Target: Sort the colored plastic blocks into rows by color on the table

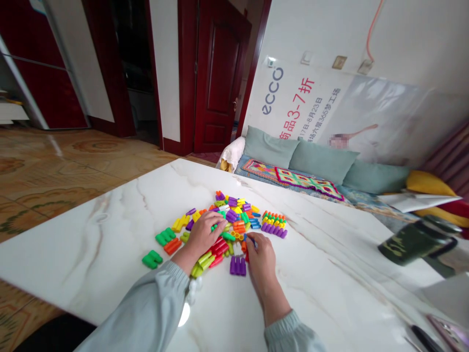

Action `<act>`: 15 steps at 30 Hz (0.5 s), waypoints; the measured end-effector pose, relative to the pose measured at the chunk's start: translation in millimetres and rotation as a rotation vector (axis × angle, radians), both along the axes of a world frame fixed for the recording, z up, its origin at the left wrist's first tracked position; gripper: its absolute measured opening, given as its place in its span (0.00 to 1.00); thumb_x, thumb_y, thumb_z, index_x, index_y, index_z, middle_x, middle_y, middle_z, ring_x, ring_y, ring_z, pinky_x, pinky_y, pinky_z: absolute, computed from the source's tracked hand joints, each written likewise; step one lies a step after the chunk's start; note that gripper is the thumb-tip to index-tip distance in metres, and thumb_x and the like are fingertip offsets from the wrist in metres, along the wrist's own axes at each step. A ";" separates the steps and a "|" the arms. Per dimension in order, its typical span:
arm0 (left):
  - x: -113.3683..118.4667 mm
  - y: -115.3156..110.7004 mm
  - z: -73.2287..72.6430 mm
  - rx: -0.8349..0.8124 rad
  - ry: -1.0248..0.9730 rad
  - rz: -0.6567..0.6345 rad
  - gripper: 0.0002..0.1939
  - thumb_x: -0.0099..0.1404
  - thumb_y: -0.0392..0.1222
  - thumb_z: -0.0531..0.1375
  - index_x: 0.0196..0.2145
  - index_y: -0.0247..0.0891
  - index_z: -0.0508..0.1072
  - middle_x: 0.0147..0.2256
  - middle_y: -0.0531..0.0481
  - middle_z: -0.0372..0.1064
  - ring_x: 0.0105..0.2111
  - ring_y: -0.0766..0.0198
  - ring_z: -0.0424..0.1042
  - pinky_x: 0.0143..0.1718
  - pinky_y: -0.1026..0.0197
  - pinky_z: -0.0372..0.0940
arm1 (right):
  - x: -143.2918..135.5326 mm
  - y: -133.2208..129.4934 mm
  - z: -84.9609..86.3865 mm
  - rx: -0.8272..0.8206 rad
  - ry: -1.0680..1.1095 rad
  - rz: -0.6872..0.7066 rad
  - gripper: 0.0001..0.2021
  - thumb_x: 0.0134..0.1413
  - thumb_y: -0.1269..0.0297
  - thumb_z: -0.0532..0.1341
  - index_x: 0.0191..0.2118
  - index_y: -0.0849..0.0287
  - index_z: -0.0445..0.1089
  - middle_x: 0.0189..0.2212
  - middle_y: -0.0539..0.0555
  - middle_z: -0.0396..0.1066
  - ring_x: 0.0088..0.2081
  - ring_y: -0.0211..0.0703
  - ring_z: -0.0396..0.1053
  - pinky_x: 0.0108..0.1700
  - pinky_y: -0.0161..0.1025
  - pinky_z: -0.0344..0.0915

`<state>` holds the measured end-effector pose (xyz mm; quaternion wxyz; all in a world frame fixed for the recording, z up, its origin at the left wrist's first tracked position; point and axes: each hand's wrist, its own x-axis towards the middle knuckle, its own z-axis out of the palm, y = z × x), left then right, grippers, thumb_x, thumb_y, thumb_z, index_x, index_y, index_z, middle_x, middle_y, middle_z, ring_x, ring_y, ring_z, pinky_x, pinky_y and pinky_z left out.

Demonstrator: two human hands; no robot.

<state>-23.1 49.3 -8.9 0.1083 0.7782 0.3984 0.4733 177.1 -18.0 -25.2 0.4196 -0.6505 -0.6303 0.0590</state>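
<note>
On the white counter (315, 283), the pile of colourful plastic pieces (239, 227) is being worked from both sides! The left hand (206, 232) is held curled over the pile's near left; whether anything is pinched cannot be told. At the right edge, a blue piece (250, 239) is touched by the right hand's (261, 253) bent fingertips, though a firm pinch cannot be confirmed. Just beside it, a purple piece (238, 266) is seen lying.

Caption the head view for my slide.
Left hand and right hand at colourful pieces on a marbled white table, green mug at right.
</note>
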 end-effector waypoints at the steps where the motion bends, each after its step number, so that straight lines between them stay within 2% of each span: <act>1: 0.1 -0.5 0.7 0.002 -0.003 0.005 0.13 0.70 0.45 0.56 0.35 0.39 0.79 0.39 0.45 0.76 0.44 0.57 0.73 0.50 0.51 0.67 | -2.0 0.2 3.4 -0.006 0.019 0.008 0.16 0.60 0.62 0.52 0.43 0.60 0.76 0.41 0.58 0.77 0.44 0.49 0.72 0.47 0.43 0.66; 3: 0.4 -1.5 2.2 0.005 -0.010 0.013 0.14 0.70 0.45 0.55 0.35 0.39 0.78 0.38 0.45 0.76 0.43 0.57 0.73 0.49 0.52 0.68 | -2.0 4.1 15.0 0.010 -0.021 0.011 0.16 0.60 0.66 0.51 0.44 0.59 0.75 0.41 0.57 0.77 0.43 0.48 0.72 0.46 0.42 0.65; 5: 0.6 -2.3 3.5 0.009 -0.016 0.021 0.14 0.70 0.45 0.54 0.34 0.39 0.78 0.37 0.46 0.76 0.42 0.57 0.73 0.49 0.52 0.68 | 2.8 13.2 30.8 0.013 -0.198 0.008 0.16 0.56 0.72 0.52 0.43 0.58 0.76 0.43 0.57 0.77 0.47 0.50 0.69 0.49 0.44 0.62; 7: 0.7 -2.6 4.1 0.015 -0.016 0.021 0.14 0.71 0.45 0.54 0.33 0.39 0.77 0.37 0.46 0.76 0.41 0.58 0.73 0.48 0.53 0.68 | 9.2 26.6 46.2 -0.052 -0.418 -0.021 0.19 0.52 0.76 0.53 0.45 0.57 0.75 0.46 0.58 0.76 0.53 0.53 0.66 0.53 0.48 0.58; 9: 0.7 -2.2 3.8 0.018 -0.013 0.019 0.15 0.71 0.45 0.54 0.33 0.39 0.77 0.37 0.46 0.76 0.42 0.58 0.73 0.49 0.53 0.68 | 14.3 41.4 57.0 -0.167 -0.624 -0.026 0.20 0.53 0.76 0.55 0.50 0.59 0.73 0.49 0.60 0.75 0.57 0.58 0.61 0.56 0.53 0.52; 12: 0.6 -1.2 2.3 0.009 -0.012 0.022 0.15 0.71 0.45 0.53 0.34 0.39 0.77 0.37 0.45 0.75 0.42 0.58 0.73 0.49 0.53 0.67 | 17.3 59.9 61.1 -0.308 -0.808 -0.004 0.18 0.53 0.73 0.59 0.50 0.59 0.72 0.47 0.63 0.75 0.57 0.61 0.62 0.58 0.58 0.47; 15: 1.0 -0.4 1.1 -0.005 -0.017 0.017 0.15 0.71 0.45 0.53 0.35 0.38 0.77 0.38 0.45 0.75 0.43 0.58 0.73 0.50 0.53 0.67 | 16.6 70.1 57.0 -0.355 -0.858 0.019 0.15 0.52 0.77 0.58 0.45 0.59 0.74 0.40 0.62 0.78 0.50 0.59 0.68 0.57 0.58 0.47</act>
